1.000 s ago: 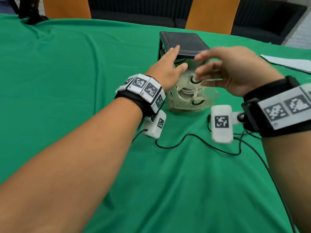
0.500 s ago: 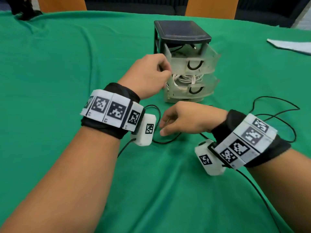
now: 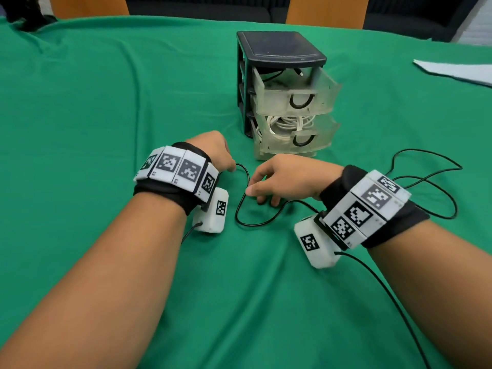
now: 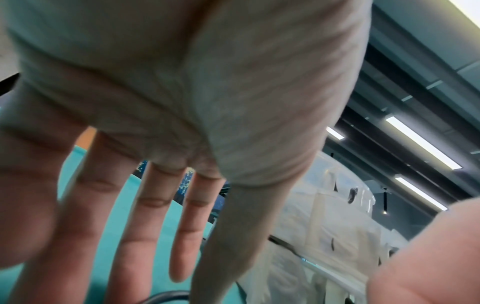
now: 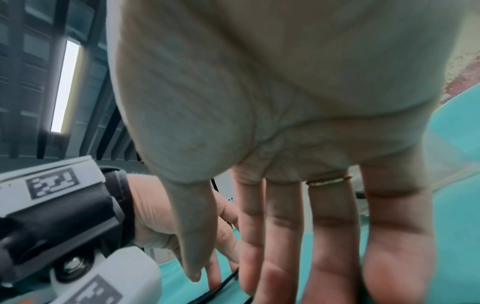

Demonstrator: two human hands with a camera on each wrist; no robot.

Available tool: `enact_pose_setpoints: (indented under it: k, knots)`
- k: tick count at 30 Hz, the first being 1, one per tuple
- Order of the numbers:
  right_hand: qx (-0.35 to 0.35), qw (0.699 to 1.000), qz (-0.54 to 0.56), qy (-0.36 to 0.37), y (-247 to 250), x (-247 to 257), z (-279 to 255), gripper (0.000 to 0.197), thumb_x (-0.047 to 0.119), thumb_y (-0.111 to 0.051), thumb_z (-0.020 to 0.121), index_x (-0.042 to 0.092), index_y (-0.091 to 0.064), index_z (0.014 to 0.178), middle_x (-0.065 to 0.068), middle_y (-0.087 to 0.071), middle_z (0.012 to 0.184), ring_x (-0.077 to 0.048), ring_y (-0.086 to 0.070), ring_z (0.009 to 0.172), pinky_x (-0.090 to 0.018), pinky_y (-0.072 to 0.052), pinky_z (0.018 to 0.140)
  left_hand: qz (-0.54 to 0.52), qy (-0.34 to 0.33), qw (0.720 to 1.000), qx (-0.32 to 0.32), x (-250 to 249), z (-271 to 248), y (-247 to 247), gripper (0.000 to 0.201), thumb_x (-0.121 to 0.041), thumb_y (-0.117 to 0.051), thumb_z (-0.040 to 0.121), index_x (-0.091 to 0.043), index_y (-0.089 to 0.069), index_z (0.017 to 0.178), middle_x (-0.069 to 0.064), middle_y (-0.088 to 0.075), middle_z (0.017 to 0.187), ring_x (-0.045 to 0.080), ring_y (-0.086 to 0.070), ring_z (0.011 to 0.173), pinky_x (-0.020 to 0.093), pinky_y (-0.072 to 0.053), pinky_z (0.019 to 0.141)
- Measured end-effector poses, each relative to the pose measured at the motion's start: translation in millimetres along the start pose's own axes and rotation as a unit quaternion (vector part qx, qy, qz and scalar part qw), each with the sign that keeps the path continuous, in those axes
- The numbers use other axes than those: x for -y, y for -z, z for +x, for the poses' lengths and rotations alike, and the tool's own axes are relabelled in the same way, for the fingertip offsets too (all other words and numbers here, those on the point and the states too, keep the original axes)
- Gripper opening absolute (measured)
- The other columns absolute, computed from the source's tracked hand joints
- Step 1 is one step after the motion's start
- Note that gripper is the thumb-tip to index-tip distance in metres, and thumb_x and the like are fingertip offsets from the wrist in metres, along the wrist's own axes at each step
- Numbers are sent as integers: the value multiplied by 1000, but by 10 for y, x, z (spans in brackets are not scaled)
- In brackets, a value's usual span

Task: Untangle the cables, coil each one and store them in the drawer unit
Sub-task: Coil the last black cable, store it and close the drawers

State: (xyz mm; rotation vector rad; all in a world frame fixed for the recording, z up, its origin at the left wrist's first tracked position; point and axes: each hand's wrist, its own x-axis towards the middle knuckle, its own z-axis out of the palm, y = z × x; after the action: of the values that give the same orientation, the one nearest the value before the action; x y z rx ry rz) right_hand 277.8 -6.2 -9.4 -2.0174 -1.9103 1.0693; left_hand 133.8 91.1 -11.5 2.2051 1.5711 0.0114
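A black drawer unit (image 3: pixel 279 49) stands on the green cloth with two translucent drawers pulled out. The top drawer (image 3: pixel 292 98) holds a black cable; the one below holds a coiled white cable (image 3: pixel 290 122). A loose black cable (image 3: pixel 237 214) snakes over the cloth in front of the unit and loops away to the right. My left hand (image 3: pixel 230 167) reaches down at the cable's near end with straight fingers (image 4: pixel 145 226). My right hand (image 3: pixel 259 194) lies over the cable a little to the right, its straight fingers (image 5: pixel 330 236) touching the cable and cloth.
A white sheet (image 3: pixel 458 71) lies at the far right of the table. Orange chair backs (image 3: pixel 327 10) stand behind the table, and a dark object (image 3: pixel 29 14) sits at the back left corner. Thin camera leads trail from both wrists.
Both hands left the drawer unit and came down to the cloth in front of it. The left hand now sits at the black cable's end, beside the right hand.
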Motion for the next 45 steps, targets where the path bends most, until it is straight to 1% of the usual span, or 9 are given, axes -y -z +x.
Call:
enact_pose_setpoints:
  k: [7,13,19,25,31,37,40,43,45]
  knots:
    - [7,999,-36,-27,-3,32,-30,24,43,-65,91,22,-69,102,5,-76,83,-9,-63,61,-26,-52,74,-4,12,1000,-5,-28,-55,8,19,-12,-68,81,-5,-73,98,13,-74,89,29,-72,88,38,-58,76]
    - [-175,983,-57,11,109,48,-95,54,46,-70,86,25,-53,133,-1,-64,121,-16,-60,102,-25,-45,84,-142,-69,986,-51,-176,-331,146,16,-24,-61,87,-11,-70,84,8,-72,76,25,-72,68,29,-52,62]
    - [-248,920,291,84,326,264,-262,6,17,-63,94,15,-68,97,-4,-71,80,-12,-64,65,-20,-51,64,-342,-183,910,-148,-372,-480,376,11,-16,-51,97,-19,-61,101,-1,-48,63,14,-48,37,21,-38,37]
    - [-208,863,433,158,461,286,-338,15,12,-52,101,10,-65,96,-1,-51,64,-16,-53,56,-34,-56,69,-338,-206,897,-194,-392,-425,395,14,-28,-53,99,-21,-63,92,-12,-46,54,3,-37,41,22,-28,43]
    - [-250,841,439,195,493,324,-261,18,20,-51,103,18,-66,94,3,-38,64,-11,-26,51,-21,-28,42,-466,-252,847,-52,-403,-514,482,41,-27,-37,107,-11,-54,73,-10,-30,41,8,-21,37,18,-20,40]
    - [-287,839,421,192,429,344,-195,19,26,-51,102,24,-70,101,11,-50,58,-6,-33,47,-18,-28,40,-563,-288,775,-5,-418,-538,447,29,-10,-38,105,-6,-62,90,1,-64,67,11,-56,55,21,-45,56]
    - [-278,841,425,187,427,346,-188,24,14,-49,101,24,-70,99,11,-50,56,-8,-29,49,-19,-23,40,-621,-275,731,57,-496,-597,408,23,-6,-36,104,-1,-57,96,0,-55,64,4,-37,43,17,-29,43]
    - [-274,851,409,181,429,343,-192,28,8,-46,100,21,-71,98,3,-43,60,-8,-25,49,-20,-21,40,-619,-254,739,71,-556,-655,405,12,-15,-40,104,-5,-48,105,-5,-36,52,4,-20,37,18,-16,37]
    - [-270,858,396,183,418,338,-207,34,15,-47,102,25,-70,80,1,-35,59,-9,-23,50,-22,-20,41,-617,-250,742,83,-563,-670,416,23,-25,-42,104,-7,-49,90,-6,-26,47,6,-15,36,18,-13,37]
